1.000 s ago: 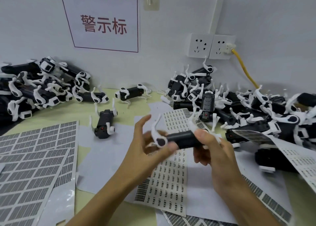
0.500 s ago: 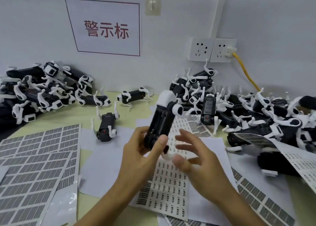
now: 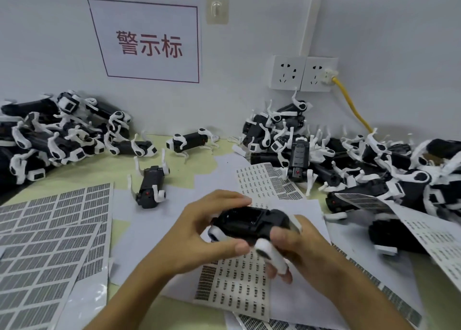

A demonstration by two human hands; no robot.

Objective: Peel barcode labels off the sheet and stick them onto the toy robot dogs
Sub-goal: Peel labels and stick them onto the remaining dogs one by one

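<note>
Toy robot dog [image 3: 249, 223] lying sideways, gripped between left hand [image 3: 199, 240] fingers and right hand [image 3: 304, 257] fingers

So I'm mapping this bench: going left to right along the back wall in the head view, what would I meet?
Left pile of toy dogs → red-lettered sign → wall hook → double socket → yellow cable → right pile of toy dogs.

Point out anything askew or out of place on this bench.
One label sheet is draped over the right-hand pile of toy dogs instead of lying flat. Other sheets overlap crookedly. One dog lies alone on its back, legs up.
</note>
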